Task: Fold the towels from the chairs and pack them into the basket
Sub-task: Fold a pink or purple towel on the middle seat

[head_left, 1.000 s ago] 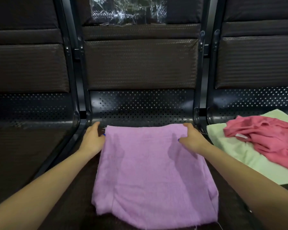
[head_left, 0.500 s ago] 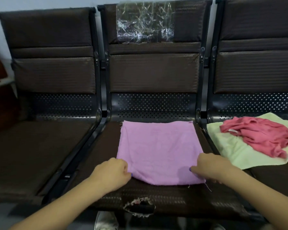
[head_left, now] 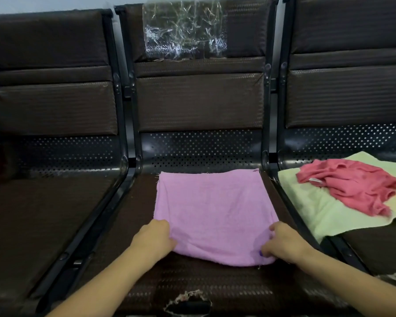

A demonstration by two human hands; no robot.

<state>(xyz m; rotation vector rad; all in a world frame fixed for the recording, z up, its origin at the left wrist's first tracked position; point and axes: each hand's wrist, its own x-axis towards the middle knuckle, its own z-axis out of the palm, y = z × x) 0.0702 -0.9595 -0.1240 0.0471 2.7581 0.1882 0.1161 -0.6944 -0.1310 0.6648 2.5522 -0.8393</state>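
Observation:
A lilac towel point(head_left: 213, 209), folded to a rough square, lies flat on the middle chair seat point(head_left: 133, 216). My left hand point(head_left: 154, 239) grips its near left corner with curled fingers. My right hand point(head_left: 284, 243) pinches the near right corner. On the right chair a crumpled pink towel point(head_left: 352, 186) lies on top of a spread pale green towel point(head_left: 311, 209). No basket is in view.
Three dark brown padded chairs stand joined in a row with black metal frames. The left chair seat point(head_left: 44, 213) carries nothing. A torn patch point(head_left: 188, 300) shows at the middle seat's front edge. Clear plastic wrap point(head_left: 183, 30) clings to the middle backrest.
A second ago both hands held the towel's far edge at the seat back. They have come back to the near edge, and the towel now lies shorter, folded in half.

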